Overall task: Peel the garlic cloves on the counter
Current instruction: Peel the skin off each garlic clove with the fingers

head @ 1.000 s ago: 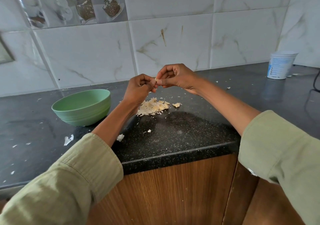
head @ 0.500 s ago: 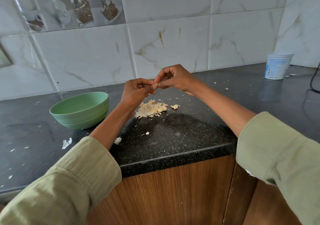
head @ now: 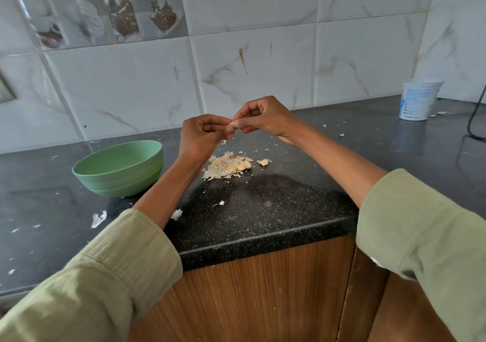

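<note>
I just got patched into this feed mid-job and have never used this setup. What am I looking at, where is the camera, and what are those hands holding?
There is no machine here: a person works with bare hands, and the single camera sits on their head, looking forward and down. The left hand and right hand meet above a black counter, both pinching one small garlic clove between their fingertips. Below them lies a pile of garlic skins, with loose flakes scattered around. A green bowl stands left of the pile; what is inside it cannot be seen. A white plastic tub stands far right by the tiled wall.
</note>
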